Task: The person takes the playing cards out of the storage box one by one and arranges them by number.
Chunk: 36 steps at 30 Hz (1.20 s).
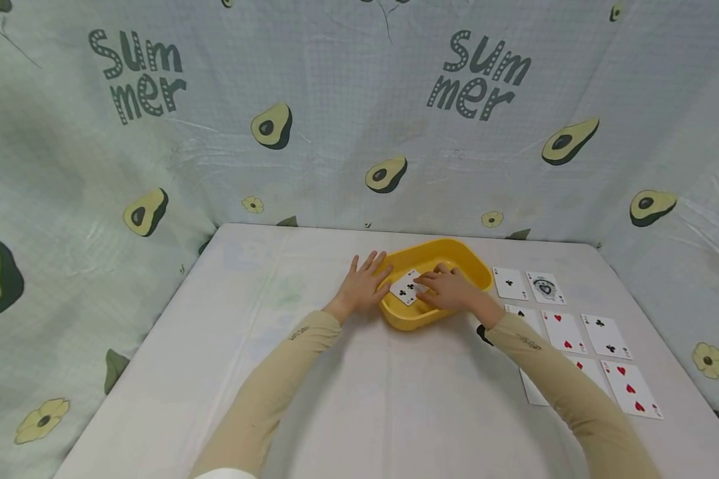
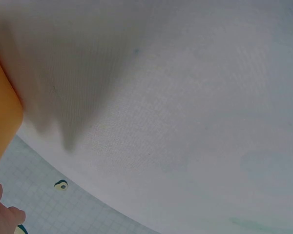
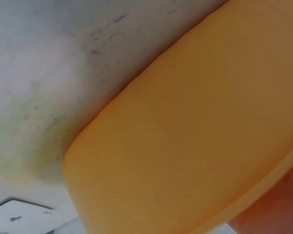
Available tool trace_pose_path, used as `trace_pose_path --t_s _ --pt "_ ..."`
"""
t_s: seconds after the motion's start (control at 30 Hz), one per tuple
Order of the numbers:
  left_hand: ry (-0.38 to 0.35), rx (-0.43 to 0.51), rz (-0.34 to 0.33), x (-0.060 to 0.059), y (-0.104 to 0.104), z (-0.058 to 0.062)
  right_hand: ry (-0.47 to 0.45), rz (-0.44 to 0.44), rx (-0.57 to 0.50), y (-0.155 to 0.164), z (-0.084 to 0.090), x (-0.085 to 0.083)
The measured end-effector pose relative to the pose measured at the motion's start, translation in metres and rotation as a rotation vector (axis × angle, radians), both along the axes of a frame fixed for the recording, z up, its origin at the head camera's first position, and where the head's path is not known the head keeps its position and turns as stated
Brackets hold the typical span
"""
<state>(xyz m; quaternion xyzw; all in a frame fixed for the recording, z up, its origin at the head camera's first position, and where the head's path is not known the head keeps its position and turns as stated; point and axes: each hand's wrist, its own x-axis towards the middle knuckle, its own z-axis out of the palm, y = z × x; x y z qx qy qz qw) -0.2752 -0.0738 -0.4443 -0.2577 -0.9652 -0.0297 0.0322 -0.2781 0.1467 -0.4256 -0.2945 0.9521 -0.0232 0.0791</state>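
Note:
A yellow plastic tray (image 1: 416, 322) stands on the white table, turned at an angle. Inside its left part shows a white playing card (image 1: 405, 290) with black club marks. My right hand (image 1: 449, 291) reaches over the tray's right side with bent fingers and pinches that card at its right edge. At the left rim is my left hand (image 1: 362, 286), its fingers spread and touching the tray's edge. The left wrist view catches only some fingertips (image 2: 4, 214) beside the orange-looking tray wall (image 2: 2, 112). In the right wrist view the tray's wall (image 3: 176, 126) hides most of the right hand.
Right of the tray, several face-up playing cards lie in rows, among them an ace of spades (image 1: 545, 288), a two of hearts (image 1: 564, 331) and a three of hearts (image 1: 632, 390). My right sleeve (image 1: 551, 372) covers some. An avocado-print cloth (image 1: 329, 80) hangs behind the table.

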Motion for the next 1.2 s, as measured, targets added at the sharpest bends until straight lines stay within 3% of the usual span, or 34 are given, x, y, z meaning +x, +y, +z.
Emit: trace_pose_path --t_s 0.53,1.2 --pt "0.006 0.02 -0.002 0.001 0.0 0.0 -0.082 -0.044 0.111 -0.015 -0.007 -0.009" --pt "0.021 0.021 -0.009 0.001 -0.001 0.0 0.015 -0.036 0.061 -0.021 -0.012 -0.013"
